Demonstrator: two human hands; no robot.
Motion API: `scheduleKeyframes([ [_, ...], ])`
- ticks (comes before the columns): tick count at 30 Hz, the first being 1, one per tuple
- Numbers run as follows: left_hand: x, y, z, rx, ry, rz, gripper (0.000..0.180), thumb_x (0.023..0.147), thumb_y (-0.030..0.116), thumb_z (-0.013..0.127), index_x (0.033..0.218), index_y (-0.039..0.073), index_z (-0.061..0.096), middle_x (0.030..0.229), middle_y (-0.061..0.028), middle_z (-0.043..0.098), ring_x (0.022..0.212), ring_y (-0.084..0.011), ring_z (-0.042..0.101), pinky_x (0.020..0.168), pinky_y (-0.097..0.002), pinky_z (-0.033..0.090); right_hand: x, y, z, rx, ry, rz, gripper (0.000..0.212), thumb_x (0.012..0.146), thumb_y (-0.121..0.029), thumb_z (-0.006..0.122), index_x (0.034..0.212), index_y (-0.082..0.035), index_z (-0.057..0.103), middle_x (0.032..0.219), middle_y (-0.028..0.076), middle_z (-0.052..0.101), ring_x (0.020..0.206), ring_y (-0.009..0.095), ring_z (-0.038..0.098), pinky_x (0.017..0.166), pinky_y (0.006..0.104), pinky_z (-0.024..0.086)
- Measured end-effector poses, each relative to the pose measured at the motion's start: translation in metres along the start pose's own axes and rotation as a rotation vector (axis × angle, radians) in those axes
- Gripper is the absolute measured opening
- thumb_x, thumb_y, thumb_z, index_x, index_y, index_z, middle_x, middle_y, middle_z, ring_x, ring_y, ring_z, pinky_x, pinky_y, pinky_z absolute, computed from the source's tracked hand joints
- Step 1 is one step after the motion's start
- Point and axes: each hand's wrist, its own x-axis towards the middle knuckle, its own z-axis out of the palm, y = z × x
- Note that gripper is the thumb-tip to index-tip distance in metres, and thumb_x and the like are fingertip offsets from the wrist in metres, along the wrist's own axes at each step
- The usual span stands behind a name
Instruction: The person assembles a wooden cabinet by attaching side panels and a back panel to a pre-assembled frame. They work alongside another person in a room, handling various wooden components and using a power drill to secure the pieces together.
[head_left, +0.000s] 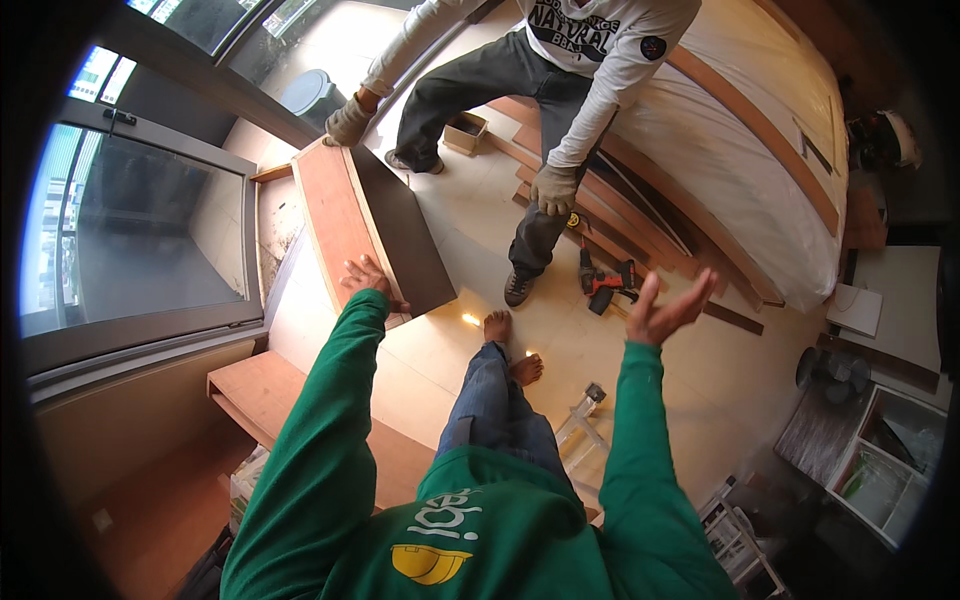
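Note:
My left hand rests with spread fingers on the near end of a long wooden box panel, pale reddish wood on top with a dark side face. Out to the right, my right hand is held in the air, palm turned up and fingers apart, with nothing in it. Across from me a co-worker in grey gloves has one gloved hand on the far end of the same panel. The co-worker's other glove lies on their bent knee.
A red and black cordless drill lies on the tiled floor beside stacked wooden boards. A small cardboard box sits behind the panel. An open glass window is at left, a plastic-covered stack at far right, a low wooden bench nearby.

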Motion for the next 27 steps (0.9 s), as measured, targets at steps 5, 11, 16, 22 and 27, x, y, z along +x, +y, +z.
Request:
scheduleKeyframes([
  [5, -0.002, 0.0, -0.002, -0.065, 0.006, 0.019, 0.144, 0.053, 0.051, 0.09, 0.148, -0.005, -0.002, 0.149, -0.0398, 0.002, 0.137, -0.0578, 0.011, 0.113, -0.0549, 0.021, 0.122, -0.021, 0.12, -0.036, 0.148, -0.116, 0.092, 0.084, -0.059, 0.057, 0.142, 0.006, 0.026, 0.144, 0.035, 0.026, 0.133, 0.048, 0.03, 0.106, 0.0566, 0.027],
  [11, -0.017, 0.002, -0.015, -0.109, 0.009, 0.016, 0.144, 0.053, 0.051, 0.09, 0.147, -0.007, -0.002, 0.149, -0.0402, 0.004, 0.134, -0.0593, 0.017, 0.113, -0.0531, 0.023, 0.142, -0.034, 0.14, 0.049, 0.178, -0.121, 0.091, 0.084, -0.061, 0.054, 0.138, 0.009, 0.032, 0.138, 0.038, 0.035, 0.13, 0.047, 0.035, 0.108, 0.0527, 0.028],
  [16, -0.02, 0.009, -0.023, 0.01, -0.043, -0.015, 0.147, 0.051, 0.056, 0.088, 0.147, -0.008, -0.003, 0.149, -0.0402, 0.003, 0.134, -0.0596, 0.018, 0.112, -0.0536, 0.024, 0.075, -0.018, 0.082, 0.568, -0.052, 0.432, 0.089, 0.089, -0.058, 0.05, 0.143, 0.009, 0.025, 0.146, 0.031, 0.029, 0.135, 0.037, 0.033, 0.112, 0.0489, 0.023],
  [22, -0.017, 0.009, -0.025, 0.069, -0.107, -0.007, 0.148, 0.053, 0.061, 0.085, 0.147, -0.006, -0.008, 0.15, -0.0367, 0.0, 0.135, -0.0569, 0.018, 0.114, -0.053, 0.023, -0.148, 0.0, -0.156, 1.258, -0.002, 1.684, 0.12, 0.073, -0.072, 0.06, 0.15, 0.002, 0.005, 0.152, 0.026, 0.017, 0.14, 0.035, 0.026, 0.115, 0.043, 0.019],
  [27, -0.02, 0.015, -0.036, 0.198, -0.164, 0.013, 0.147, 0.052, 0.067, 0.082, 0.147, -0.006, -0.002, 0.153, -0.0309, 0.0, 0.138, -0.0539, 0.013, 0.114, -0.055, 0.022, -0.293, 0.042, -0.372, 1.296, 0.397, 2.171, 0.101, 0.068, -0.072, 0.063, 0.137, -0.002, 0.041, 0.13, 0.019, 0.043, 0.125, 0.032, 0.041, 0.106, 0.0445, 0.034],
])
